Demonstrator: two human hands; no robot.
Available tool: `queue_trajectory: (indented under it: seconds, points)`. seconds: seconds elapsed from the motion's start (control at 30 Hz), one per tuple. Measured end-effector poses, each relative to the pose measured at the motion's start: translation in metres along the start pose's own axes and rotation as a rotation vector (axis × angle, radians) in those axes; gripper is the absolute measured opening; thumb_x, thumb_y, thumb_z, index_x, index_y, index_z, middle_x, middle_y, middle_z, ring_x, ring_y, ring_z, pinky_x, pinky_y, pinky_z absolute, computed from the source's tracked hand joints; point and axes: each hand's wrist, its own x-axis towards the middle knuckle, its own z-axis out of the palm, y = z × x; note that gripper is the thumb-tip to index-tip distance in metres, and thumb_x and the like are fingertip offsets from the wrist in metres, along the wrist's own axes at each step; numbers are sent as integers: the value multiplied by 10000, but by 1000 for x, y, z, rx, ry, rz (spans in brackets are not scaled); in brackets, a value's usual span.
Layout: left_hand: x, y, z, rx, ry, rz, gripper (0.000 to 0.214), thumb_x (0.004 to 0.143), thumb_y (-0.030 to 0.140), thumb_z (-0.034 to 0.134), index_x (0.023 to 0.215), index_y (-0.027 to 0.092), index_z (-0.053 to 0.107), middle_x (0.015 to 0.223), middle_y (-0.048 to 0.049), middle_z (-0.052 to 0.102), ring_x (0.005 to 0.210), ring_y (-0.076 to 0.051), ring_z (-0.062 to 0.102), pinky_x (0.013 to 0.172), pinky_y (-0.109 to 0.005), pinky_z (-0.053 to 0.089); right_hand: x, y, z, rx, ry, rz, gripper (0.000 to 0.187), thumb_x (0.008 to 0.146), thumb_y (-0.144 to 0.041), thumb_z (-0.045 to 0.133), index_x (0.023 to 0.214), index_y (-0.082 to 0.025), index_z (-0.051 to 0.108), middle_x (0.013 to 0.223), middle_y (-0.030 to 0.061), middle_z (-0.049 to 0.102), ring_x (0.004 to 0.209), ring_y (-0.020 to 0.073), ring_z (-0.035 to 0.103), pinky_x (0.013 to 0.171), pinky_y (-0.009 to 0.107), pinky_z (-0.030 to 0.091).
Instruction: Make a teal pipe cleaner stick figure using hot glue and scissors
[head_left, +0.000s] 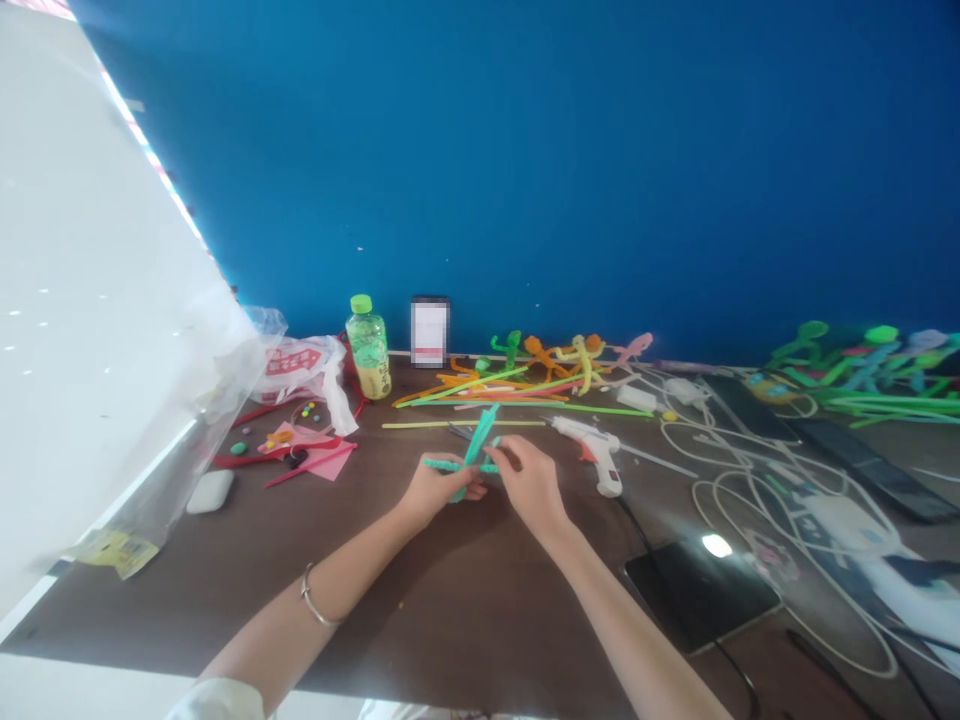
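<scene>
In the middle of the dark brown table [450, 610], my left hand [439, 488] and my right hand [529, 485] both grip a teal pipe-cleaner piece [474, 450]. Its strands cross in an X shape, and my fingers hide the crossing. A white hot glue gun [592, 452] lies on its side just right of my right hand. A pair of scissors [459, 431] lies partly hidden behind the teal piece. A silver bangle [311, 597] circles my left wrist.
Orange, yellow and green pipe-cleaner figures [547, 360] and loose strands lie at the back, beside a green-capped bottle [367, 345]. Pink paper [307, 452] and a plastic bag [300, 368] sit left. A black tablet [701, 590] and white cables [780, 500] sprawl right, before a blue wall [480, 150].
</scene>
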Motion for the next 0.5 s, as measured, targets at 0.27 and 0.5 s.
queue_trajectory:
  seconds: [0.27,0.5]
  points:
    - [-3,0,6,91,111,145,243,540,335,734,548,117,626,499,-25,613,501,-157,601,543,-290,522,-18,-15,11,-200,108,-43,172,817,-295,494,775,-206,635,768,61,677,772,208,609,770,334,414]
    - [0,-1,3,-85,176,177,237,591,324,718,576,116,608,545,-2,585,538,-100,544,560,-228,463,-29,-14,19,152,68,10,163,801,-310,525,789,-242,673,1010,69,617,1121,240,480,916,401,394]
